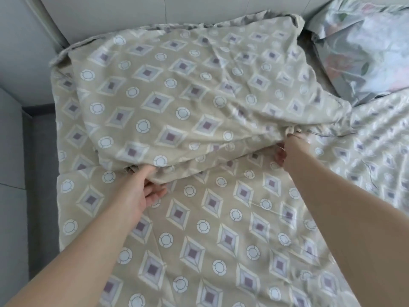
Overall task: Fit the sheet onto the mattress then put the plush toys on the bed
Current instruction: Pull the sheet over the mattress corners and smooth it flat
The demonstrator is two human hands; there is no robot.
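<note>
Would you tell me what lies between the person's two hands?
In the head view, only the bunched, folded-over edge of the sheet runs between the left hand and the right hand, which both grip it.

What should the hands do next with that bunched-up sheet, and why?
Probably lift the folded edge and pull it out flat. The left hand and the right hand both grip the sheet, which lies doubled over and wrinkled on the far half of the bed, beside the pillow.
</note>
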